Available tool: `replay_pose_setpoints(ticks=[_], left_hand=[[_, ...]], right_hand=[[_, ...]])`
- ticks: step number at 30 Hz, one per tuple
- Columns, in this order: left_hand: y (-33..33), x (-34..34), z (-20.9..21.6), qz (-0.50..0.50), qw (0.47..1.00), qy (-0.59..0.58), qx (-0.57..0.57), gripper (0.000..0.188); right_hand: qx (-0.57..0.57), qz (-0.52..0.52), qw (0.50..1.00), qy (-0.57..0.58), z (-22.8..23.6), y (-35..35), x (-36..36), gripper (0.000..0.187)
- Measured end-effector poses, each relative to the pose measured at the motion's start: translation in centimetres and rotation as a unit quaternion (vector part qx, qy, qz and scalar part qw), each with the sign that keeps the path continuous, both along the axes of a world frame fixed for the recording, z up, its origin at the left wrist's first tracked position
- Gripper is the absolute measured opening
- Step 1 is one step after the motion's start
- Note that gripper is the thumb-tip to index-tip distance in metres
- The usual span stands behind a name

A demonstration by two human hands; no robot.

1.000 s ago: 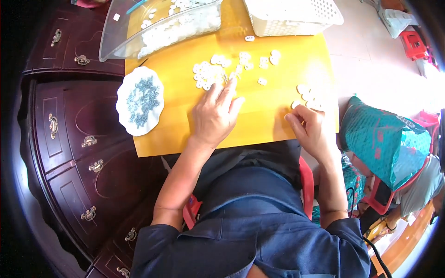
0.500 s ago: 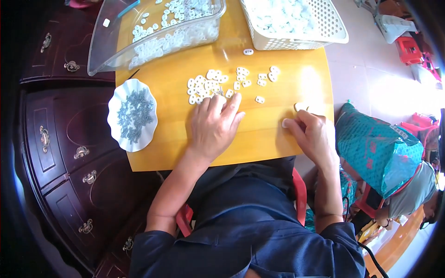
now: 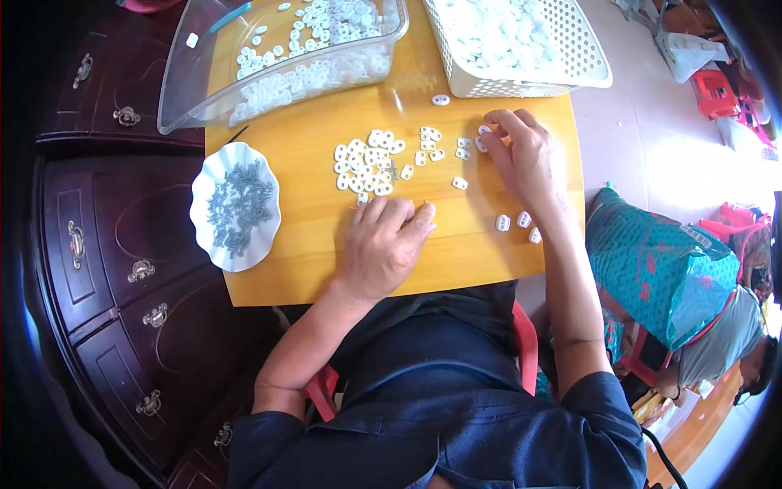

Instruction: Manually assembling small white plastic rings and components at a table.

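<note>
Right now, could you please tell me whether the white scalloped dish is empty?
Not empty: the dish holds many small grey pieces, spread over its middle.

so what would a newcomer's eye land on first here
Probably the bright yellow tabletop in the middle, where a loose cluster of small white pieces lies just beyond the left grip. Next, the scalloped white dish of thin grey parts at the table's left edge. Then perhaps the big teal bag, off the table to the right.
</note>
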State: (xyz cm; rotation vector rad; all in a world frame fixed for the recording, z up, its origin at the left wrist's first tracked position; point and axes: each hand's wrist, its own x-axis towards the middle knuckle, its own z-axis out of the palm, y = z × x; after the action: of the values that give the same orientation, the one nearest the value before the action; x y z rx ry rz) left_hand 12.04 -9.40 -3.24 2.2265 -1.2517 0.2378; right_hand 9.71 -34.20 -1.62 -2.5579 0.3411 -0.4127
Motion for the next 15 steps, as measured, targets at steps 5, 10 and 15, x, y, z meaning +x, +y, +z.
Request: replay_pose_setpoints(ticks=[5,10,15], left_hand=[[-0.2,0.4,0.0,-0.017,1.0,-0.011,-0.005,0.025],[-0.1,0.5,-0.3,-0.018,1.0,-0.024,-0.002,0.025],[0.3,0.3,-0.2,-0.029,0.999,-0.03,0.002,0.026]], right_hand=[[-0.002,-0.005,0.999,0.034,0.3,0.6,0.3,0.016],[-0.005,0.004,1.0,0.017,0.2,1.1,0.3,0.013],[0.021,0.025,0.999,0.023,0.0,1.4,-0.2,0.014]])
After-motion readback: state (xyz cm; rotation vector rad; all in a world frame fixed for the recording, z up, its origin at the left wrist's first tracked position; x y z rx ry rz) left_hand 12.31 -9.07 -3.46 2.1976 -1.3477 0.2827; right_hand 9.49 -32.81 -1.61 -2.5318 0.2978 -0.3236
